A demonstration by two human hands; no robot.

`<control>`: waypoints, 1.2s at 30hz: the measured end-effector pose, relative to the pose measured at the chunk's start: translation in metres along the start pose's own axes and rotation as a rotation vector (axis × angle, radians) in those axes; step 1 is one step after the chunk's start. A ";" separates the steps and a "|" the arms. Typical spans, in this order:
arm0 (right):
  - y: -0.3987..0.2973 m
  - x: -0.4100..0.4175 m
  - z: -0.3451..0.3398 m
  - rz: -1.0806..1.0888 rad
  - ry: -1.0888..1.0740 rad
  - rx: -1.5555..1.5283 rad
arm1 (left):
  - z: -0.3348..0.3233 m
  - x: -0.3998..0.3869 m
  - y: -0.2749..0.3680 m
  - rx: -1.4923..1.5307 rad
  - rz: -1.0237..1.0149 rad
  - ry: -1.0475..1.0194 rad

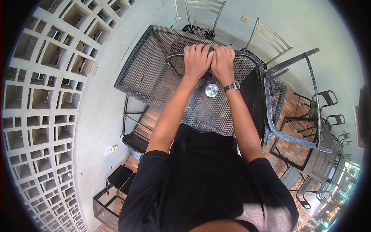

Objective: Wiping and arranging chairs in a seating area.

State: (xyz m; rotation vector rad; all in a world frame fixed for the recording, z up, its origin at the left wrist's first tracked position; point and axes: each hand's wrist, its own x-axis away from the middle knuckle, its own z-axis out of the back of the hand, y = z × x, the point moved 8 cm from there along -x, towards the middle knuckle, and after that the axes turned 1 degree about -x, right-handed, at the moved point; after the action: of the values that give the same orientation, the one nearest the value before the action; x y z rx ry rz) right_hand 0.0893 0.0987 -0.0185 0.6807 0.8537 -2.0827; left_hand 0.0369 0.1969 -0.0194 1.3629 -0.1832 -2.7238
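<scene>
A metal-framed chair (268,95) with a black seat lies on its side on a perforated metal table (139,72), its legs towards the right. My left hand (197,59) and my right hand (223,62) are side by side on the far bar of the chair's backrest, fingers curled over it, thumbs almost meeting. Something pale, perhaps a cloth, peeps out by the fingers of both hands; what it is cannot be told. A round silver metal lid or ashtray (211,90) rests on the mesh tabletop between my forearms.
Two metal chairs (272,37) stand behind the table near the wall. Black-seated stools or chairs (119,176) are at the lower left, by a pale wall with a socket (114,149) and a vent-block wall (40,98). More tables (321,162) and chairs extend along the right.
</scene>
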 end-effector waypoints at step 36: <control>-0.006 -0.001 0.001 -0.004 0.062 0.143 | 0.024 -0.034 -0.042 0.184 0.169 0.126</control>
State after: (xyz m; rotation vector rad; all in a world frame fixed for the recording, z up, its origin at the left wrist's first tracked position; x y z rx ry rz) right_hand 0.0850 0.1015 -0.0150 0.8242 0.7462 -2.1508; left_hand 0.0363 0.2441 0.0156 1.4838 -0.5258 -2.5254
